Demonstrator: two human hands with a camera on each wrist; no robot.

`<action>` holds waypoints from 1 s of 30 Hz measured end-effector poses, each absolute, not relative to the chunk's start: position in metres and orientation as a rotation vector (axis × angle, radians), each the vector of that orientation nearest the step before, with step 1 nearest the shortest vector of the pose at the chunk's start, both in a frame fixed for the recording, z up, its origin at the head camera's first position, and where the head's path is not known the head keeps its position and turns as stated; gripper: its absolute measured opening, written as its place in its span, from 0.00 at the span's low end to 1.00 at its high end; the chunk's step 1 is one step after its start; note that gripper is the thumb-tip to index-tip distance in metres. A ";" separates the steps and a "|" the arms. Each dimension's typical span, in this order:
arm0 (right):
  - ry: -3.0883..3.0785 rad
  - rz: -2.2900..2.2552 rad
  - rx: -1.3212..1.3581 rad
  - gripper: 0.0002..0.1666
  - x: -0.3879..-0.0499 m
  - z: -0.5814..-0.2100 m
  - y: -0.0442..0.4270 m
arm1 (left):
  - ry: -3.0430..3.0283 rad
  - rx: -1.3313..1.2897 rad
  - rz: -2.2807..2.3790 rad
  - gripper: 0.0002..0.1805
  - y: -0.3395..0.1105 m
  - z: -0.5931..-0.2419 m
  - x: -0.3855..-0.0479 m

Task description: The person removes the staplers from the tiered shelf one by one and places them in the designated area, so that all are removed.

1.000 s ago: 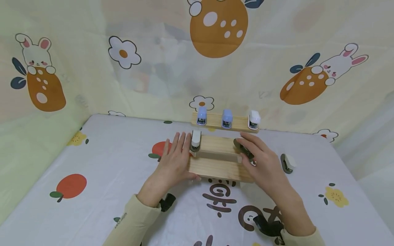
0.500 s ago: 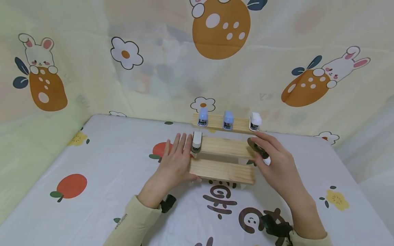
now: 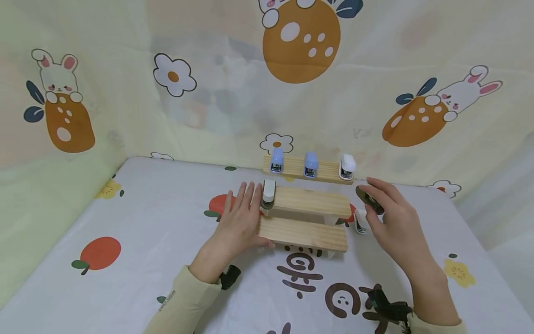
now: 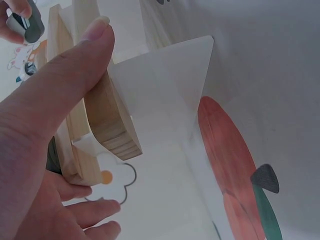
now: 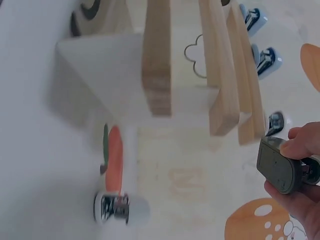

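Observation:
A tiered wooden rack (image 3: 308, 234) stands mid-table in the head view. My left hand (image 3: 238, 227) lies with spread, straight fingers against its left end; in the left wrist view the thumb rests on a board. A white-topped stapler (image 3: 269, 194) sits at the left end of the middle board. Right of the rack, my right hand (image 3: 400, 227) pinches a dark green stapler (image 3: 370, 200) in the air. The right wrist view shows the flat base of this dark stapler (image 5: 278, 165) between thumb and fingers.
On the rack's top board (image 3: 294, 166) stand two blue staplers (image 3: 277, 160) (image 3: 310, 164) and a white stapler (image 3: 347, 167). Another white stapler (image 3: 360, 221) is on the table, between the rack and my right hand. A patterned cloth wall (image 3: 225, 116) rises behind.
My right hand has moved right with the dark green stapler, from over the middle board's right end to beyond the rack. The left hand stays against the rack.

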State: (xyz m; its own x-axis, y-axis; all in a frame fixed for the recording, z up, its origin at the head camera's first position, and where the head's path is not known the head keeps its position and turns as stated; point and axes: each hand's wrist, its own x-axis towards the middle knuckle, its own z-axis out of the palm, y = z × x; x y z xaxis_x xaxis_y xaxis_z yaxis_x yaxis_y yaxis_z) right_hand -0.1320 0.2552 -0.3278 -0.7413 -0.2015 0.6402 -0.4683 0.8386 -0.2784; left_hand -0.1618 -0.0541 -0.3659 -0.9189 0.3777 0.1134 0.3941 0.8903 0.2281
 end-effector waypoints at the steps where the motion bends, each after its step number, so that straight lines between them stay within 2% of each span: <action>1: -2.403 0.564 0.486 0.27 -0.132 -0.328 0.258 | -2.992 -0.610 -0.380 0.76 -0.054 -0.366 -0.162; 21: -2.418 0.571 0.303 0.26 -0.127 -0.339 0.307 | -2.995 -0.616 -0.389 0.77 -0.052 -0.369 -0.163; 30: -2.434 0.603 0.256 0.22 -0.130 -0.343 0.324 | -3.005 -0.603 -0.383 0.78 -0.053 -0.367 -0.163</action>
State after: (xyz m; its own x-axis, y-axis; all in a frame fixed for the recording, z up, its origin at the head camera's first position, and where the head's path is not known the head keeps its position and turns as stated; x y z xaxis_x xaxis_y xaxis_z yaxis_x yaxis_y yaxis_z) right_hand -0.1298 0.3243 -0.3433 -0.7945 -0.0389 0.6060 -0.3172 0.8775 -0.3596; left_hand -0.1628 -0.0526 -0.3670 -0.9225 0.3729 0.0994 0.3859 0.8931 0.2311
